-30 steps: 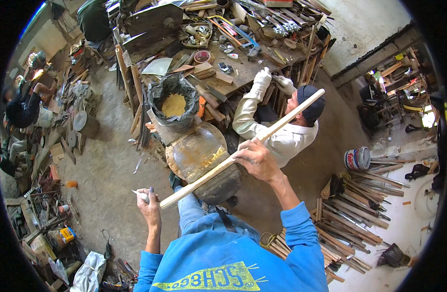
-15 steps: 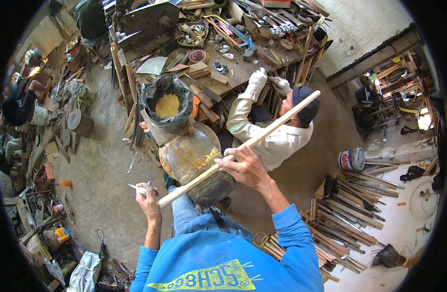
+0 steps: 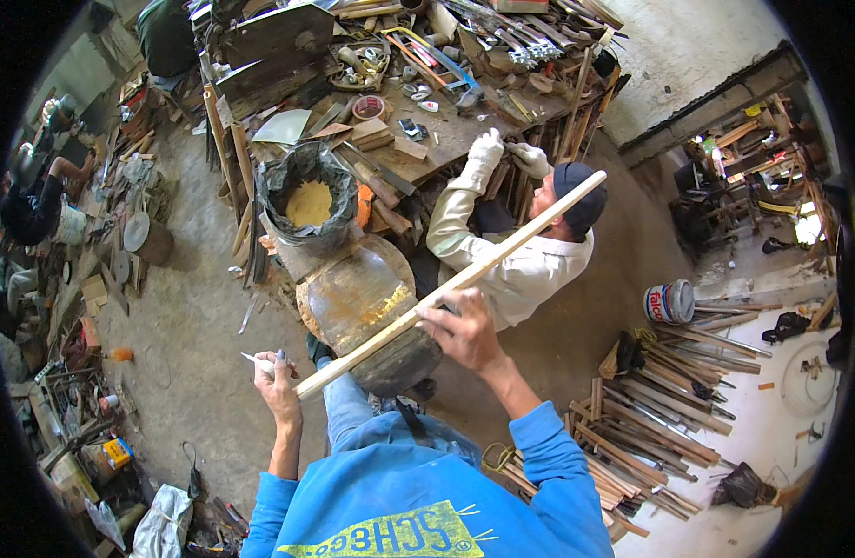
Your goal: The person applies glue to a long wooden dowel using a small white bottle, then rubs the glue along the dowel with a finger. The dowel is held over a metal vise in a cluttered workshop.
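A long pale wooden stick (image 3: 502, 251) slants across the view, its lower end at my left hand and its upper end passing in front of a co-worker's cap. My left hand (image 3: 278, 389) is closed around that lower end and also has a slim, white, pointed tool (image 3: 260, 363) between its fingers; its exact kind cannot be made out. Around the stick's middle, my right hand (image 3: 466, 333) grips with bent fingers, slightly blurred. Beneath the stick lies a round, worn metal surface (image 3: 348, 288) dusted with yellow powder.
A bin lined with black plastic (image 3: 271, 191) holds yellow powder. Beyond it stands a cluttered workbench (image 3: 446, 153). A gloved co-worker (image 3: 530, 279) crouches at the right, close to the stick. Many wooden sticks (image 3: 650, 418) and a paint bucket (image 3: 669, 302) lie farther right.
The fingers of my right hand have shifted at the stick, the hand sitting slightly lower against it. Stick and left hand stay nearly in place, while the whole view has shifted a little.
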`<state>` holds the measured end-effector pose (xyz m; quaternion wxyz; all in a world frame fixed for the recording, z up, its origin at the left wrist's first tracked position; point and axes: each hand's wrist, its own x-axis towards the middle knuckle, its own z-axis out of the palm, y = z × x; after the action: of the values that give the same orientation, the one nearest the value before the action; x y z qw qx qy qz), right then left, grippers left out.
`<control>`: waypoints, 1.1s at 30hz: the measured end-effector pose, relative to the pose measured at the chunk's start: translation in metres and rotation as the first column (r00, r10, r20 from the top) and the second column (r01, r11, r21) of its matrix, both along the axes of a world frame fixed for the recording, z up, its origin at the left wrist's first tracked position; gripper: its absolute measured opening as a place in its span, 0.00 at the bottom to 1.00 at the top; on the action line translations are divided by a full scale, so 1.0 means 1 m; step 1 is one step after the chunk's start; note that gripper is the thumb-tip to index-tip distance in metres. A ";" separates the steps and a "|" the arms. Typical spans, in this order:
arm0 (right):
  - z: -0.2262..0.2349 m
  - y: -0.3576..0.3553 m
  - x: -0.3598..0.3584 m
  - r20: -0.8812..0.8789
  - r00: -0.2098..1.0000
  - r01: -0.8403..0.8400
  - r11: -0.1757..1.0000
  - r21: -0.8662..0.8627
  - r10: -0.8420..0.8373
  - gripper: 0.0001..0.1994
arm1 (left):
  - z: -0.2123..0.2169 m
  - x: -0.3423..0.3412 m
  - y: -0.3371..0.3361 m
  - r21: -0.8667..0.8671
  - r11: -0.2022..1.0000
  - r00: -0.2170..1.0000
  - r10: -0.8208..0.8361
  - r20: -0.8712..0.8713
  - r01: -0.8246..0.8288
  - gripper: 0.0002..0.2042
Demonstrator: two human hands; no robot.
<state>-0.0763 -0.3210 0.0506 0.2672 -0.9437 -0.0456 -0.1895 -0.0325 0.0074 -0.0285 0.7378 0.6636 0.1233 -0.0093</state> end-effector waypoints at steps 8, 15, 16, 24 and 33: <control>-0.023 0.056 -0.038 -0.162 0.978 0.105 0.983 -0.150 -0.129 0.25 | 0.002 0.002 0.002 0.074 0.994 0.997 -0.081 -0.002 0.081 0.08; -0.024 0.074 -0.032 -0.196 0.980 0.021 0.994 -0.111 -0.043 0.30 | 0.005 0.002 0.001 0.069 0.993 0.996 -0.093 0.005 0.093 0.08; -0.024 0.078 -0.033 -0.179 0.984 -0.035 0.995 -0.095 0.018 0.30 | 0.005 0.001 0.001 0.078 0.993 0.996 -0.090 -0.011 0.091 0.07; -0.025 0.105 -0.042 -0.229 0.967 -0.139 0.986 -0.090 0.115 0.29 | 0.008 0.001 -0.001 0.103 0.992 0.997 -0.076 -0.009 0.077 0.07; 0.005 0.102 -0.027 -0.086 0.960 -0.270 0.962 -0.044 0.266 0.23 | 0.011 0.002 -0.002 0.132 0.987 0.996 -0.091 -0.016 0.092 0.08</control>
<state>-0.1032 -0.2193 0.0558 0.2657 -0.9427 -0.1674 -0.1126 -0.0307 0.0059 -0.0173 0.6902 0.7161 0.0970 -0.0383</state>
